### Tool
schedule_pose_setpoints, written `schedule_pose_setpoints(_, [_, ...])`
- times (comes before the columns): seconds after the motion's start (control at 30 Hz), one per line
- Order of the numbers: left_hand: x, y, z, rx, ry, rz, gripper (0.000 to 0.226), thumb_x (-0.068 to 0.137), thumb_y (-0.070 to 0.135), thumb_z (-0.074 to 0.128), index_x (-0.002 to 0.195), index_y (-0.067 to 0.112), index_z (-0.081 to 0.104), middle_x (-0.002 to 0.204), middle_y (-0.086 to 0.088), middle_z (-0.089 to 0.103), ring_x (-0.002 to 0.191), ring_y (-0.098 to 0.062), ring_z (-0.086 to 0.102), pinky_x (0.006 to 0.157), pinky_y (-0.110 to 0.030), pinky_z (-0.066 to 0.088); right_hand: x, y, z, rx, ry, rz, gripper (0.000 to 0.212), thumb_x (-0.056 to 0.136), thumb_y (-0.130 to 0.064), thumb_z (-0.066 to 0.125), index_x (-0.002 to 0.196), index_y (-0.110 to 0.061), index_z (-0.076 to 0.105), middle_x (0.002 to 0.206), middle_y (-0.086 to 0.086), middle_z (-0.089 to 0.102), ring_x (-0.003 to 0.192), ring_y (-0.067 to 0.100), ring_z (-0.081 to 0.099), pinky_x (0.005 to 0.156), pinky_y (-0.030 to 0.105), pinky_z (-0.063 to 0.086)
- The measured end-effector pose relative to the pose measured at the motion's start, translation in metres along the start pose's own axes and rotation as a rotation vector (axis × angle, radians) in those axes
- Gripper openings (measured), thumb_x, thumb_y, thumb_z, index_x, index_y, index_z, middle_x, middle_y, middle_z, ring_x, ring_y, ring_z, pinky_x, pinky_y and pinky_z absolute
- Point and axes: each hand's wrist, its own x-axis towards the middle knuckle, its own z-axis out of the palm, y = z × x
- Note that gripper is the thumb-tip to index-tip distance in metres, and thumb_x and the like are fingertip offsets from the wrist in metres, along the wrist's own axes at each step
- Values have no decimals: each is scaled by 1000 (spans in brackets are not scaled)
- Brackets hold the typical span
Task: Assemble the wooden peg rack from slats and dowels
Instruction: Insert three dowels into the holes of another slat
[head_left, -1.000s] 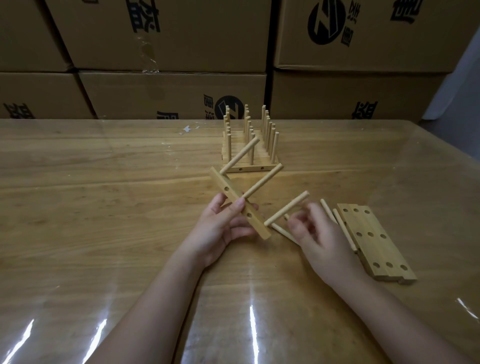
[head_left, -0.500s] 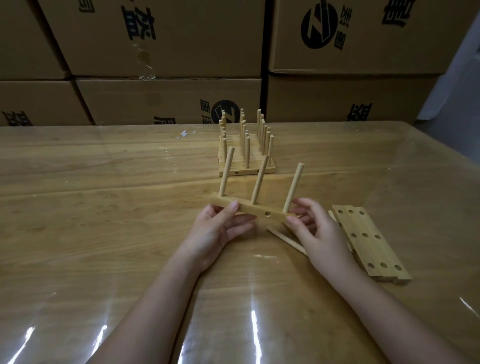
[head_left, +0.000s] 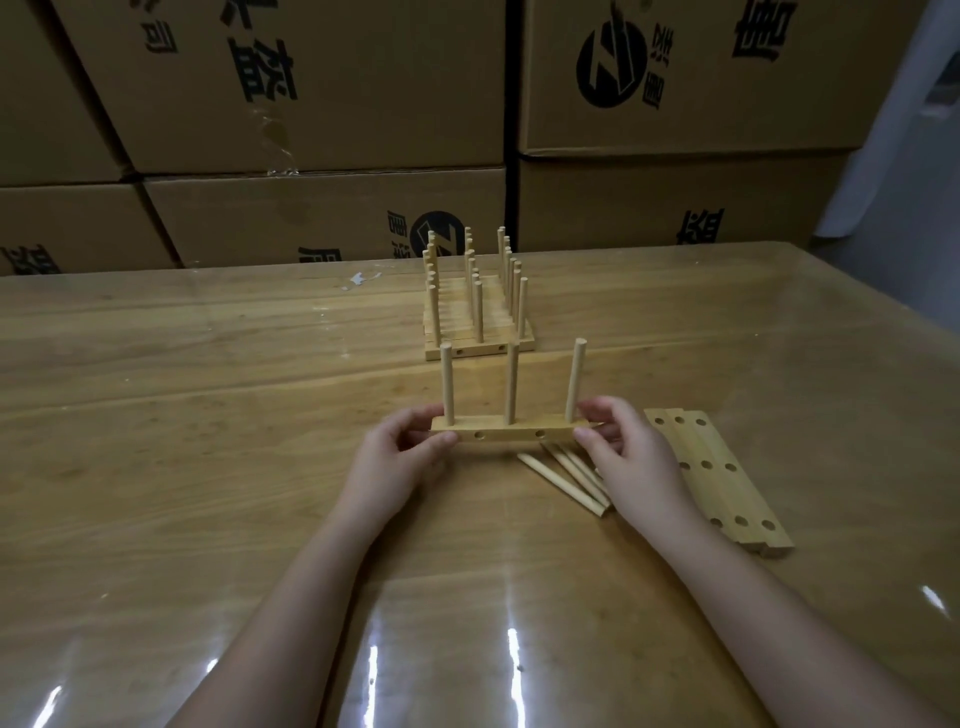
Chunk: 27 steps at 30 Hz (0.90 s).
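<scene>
Holding pale wooden slat with side holes (head_left: 511, 433) level above glossy wooden bench (head_left: 208, 467), left hand (head_left: 400, 460) pinching one end, right hand (head_left: 626, 452) pinching the other. Three light round dowels (head_left: 510, 383) seated upright in slat. Loose spare dowels (head_left: 566, 480) lying beneath; flat stack of drilled slats (head_left: 719, 480) just right. Part-built peg rack (head_left: 475, 312) standing beyond. Step, judged: finished slat ready for joining. Next calls for aligning side holes with rack's front edge.

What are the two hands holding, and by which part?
A wooden slat with three upright dowels: left hand pinches its left end, right hand its right end.
</scene>
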Motion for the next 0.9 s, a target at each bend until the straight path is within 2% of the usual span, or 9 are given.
schedule_pose_setpoints(0.1, [1,-4,-6,110,-25,49,33,85,16,69,116,27,61,98,4,64,91,-11,60,82,-22,50,1,2,0,-37,-12,11,27,90,-25,57,117,-29,55,98,-20,56,87,-6,53,68,12,43])
schedule_pose_setpoints(0.23, [6,-9,-5,173,31,110,28,82,15,73,107,27,66,86,13,61,81,-2,57,71,-6,42,1,3,1,-137,18,-4,24,90,-29,58,113,-30,59,103,-8,52,83,-2,51,72,12,41])
schedule_pose_setpoints(0.37, [8,-13,-3,223,34,132,24,81,15,74,101,27,67,77,11,59,73,-1,54,65,-2,38,0,1,2,-240,-7,-69,24,90,-24,58,113,-22,61,83,-26,40,98,13,54,89,32,47])
schedule_pose_setpoints(0.43, [7,-16,-3,251,34,148,23,81,16,75,99,27,68,75,12,58,73,0,53,65,-2,38,-1,2,3,-269,-15,-91,26,89,-23,58,115,-21,61,82,-30,35,102,15,54,93,35,45])
schedule_pose_setpoints(0.57, [6,-18,-6,248,43,136,24,81,19,74,97,35,66,79,13,61,75,1,56,67,-3,40,-1,3,5,-243,17,-82,33,88,-25,59,121,-23,55,96,-21,44,102,10,53,90,30,47])
schedule_pose_setpoints(0.7, [12,-17,-8,171,86,37,25,82,23,74,105,30,69,86,9,67,85,-8,64,77,-19,47,0,3,6,-187,47,-61,33,88,-27,58,120,-24,53,109,-11,52,93,5,52,83,27,49])
schedule_pose_setpoints(0.8, [21,-15,-3,196,121,0,28,83,25,73,110,24,69,90,10,66,87,-3,60,74,-16,44,0,3,4,-207,39,-81,29,89,-29,56,118,-23,55,107,-13,49,94,5,51,83,26,48])
schedule_pose_setpoints(0.9, [33,-10,0,260,84,-14,30,86,24,69,116,22,66,92,14,61,88,-2,57,73,-15,41,-1,3,5,-232,28,-103,25,90,-30,55,114,-24,58,102,-17,43,98,4,48,84,22,44])
